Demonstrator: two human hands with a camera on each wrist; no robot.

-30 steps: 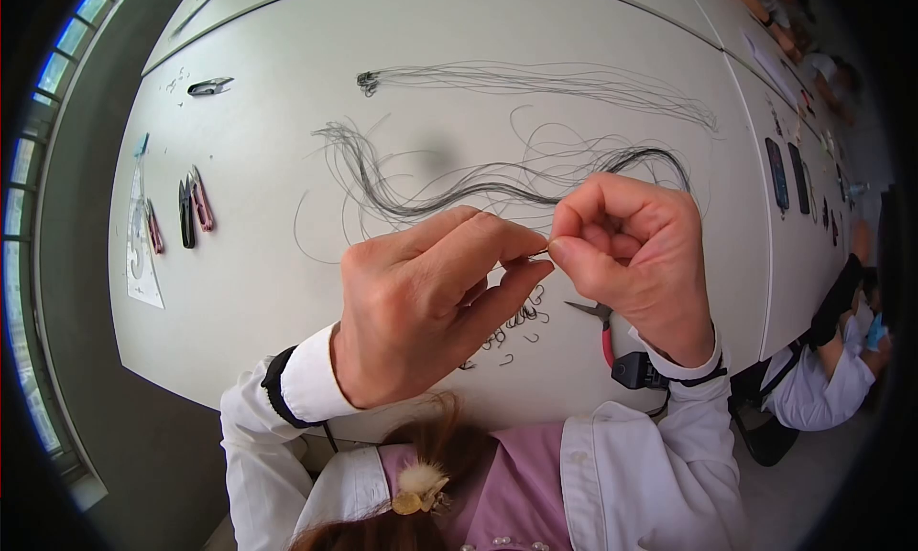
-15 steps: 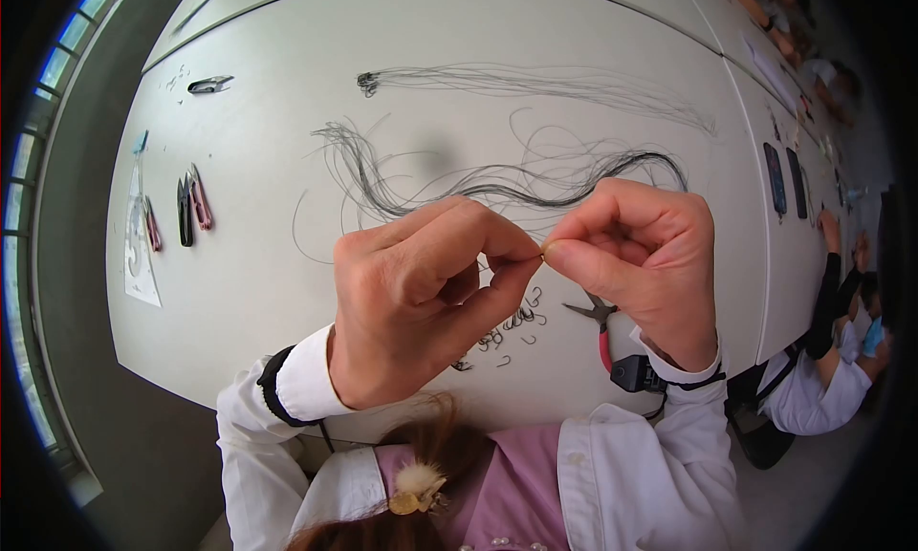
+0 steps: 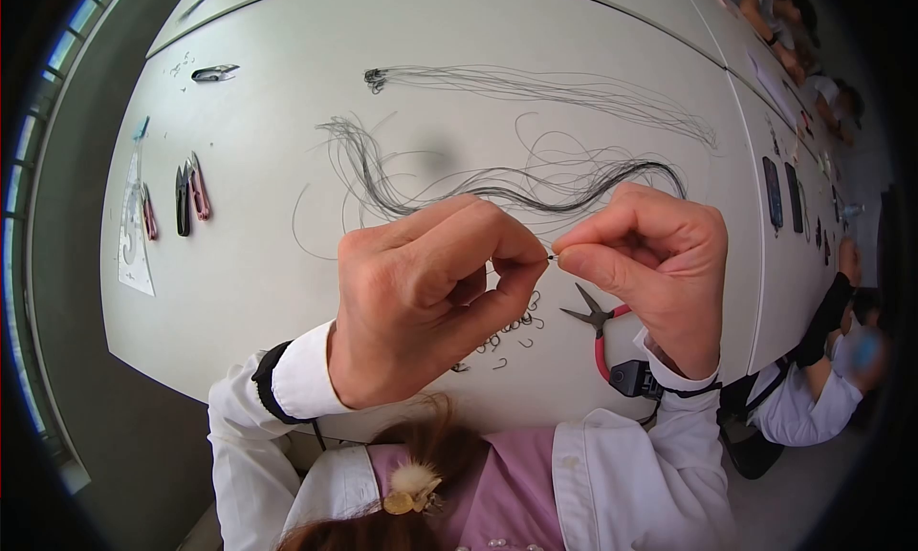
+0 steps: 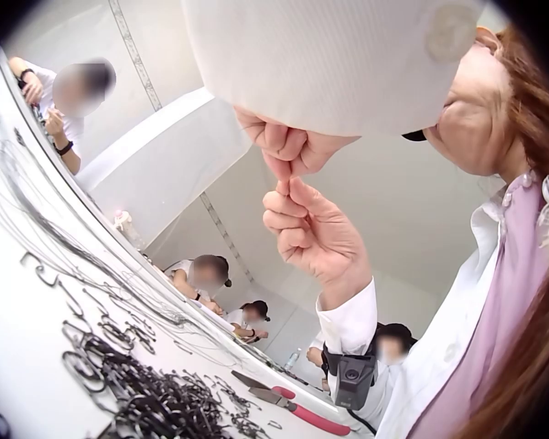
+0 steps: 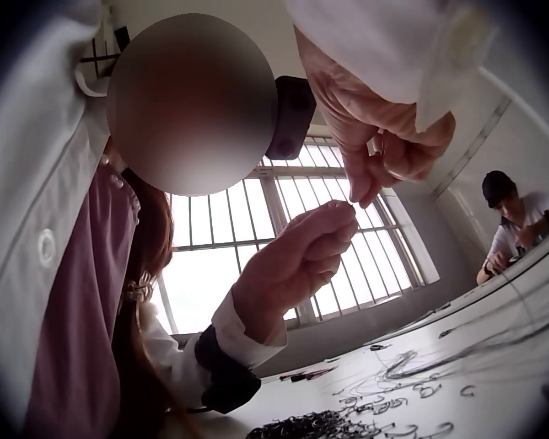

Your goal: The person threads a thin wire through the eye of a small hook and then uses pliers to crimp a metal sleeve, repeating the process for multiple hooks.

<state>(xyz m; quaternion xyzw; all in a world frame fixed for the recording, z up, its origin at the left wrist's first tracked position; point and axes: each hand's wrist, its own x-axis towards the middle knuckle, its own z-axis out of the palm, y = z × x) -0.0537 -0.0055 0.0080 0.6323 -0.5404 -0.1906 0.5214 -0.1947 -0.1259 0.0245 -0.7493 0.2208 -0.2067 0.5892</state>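
Note:
My left hand (image 3: pixel 430 288) and right hand (image 3: pixel 660 264) meet fingertip to fingertip above the table. Between them shows the tiny dark end of a fishing hook (image 3: pixel 552 257), most of it hidden in the left thumb and forefinger. The right thumb and forefinger pinch thin fishing line close beside it; the line itself barely shows. Below the hands lies a pile of loose black fishing hooks (image 4: pixel 156 393), largely covered by the left hand in the head view. A wavy bundle of dark line (image 3: pixel 535 199) stretches behind the hands.
Red-handled pliers (image 3: pixel 598 326) lie open beneath the right hand. Farther back is a straight bundle of line (image 3: pixel 545 85) with hooks gathered at its left end. Thread snips (image 3: pixel 183 199) and a clear set square (image 3: pixel 137 245) are at the left. Other people sit along the right.
The hands stay together, drawing slightly apart at the fingertips since half a second ago, so a small dark end shows between them. The right hand has shifted a little to the right.

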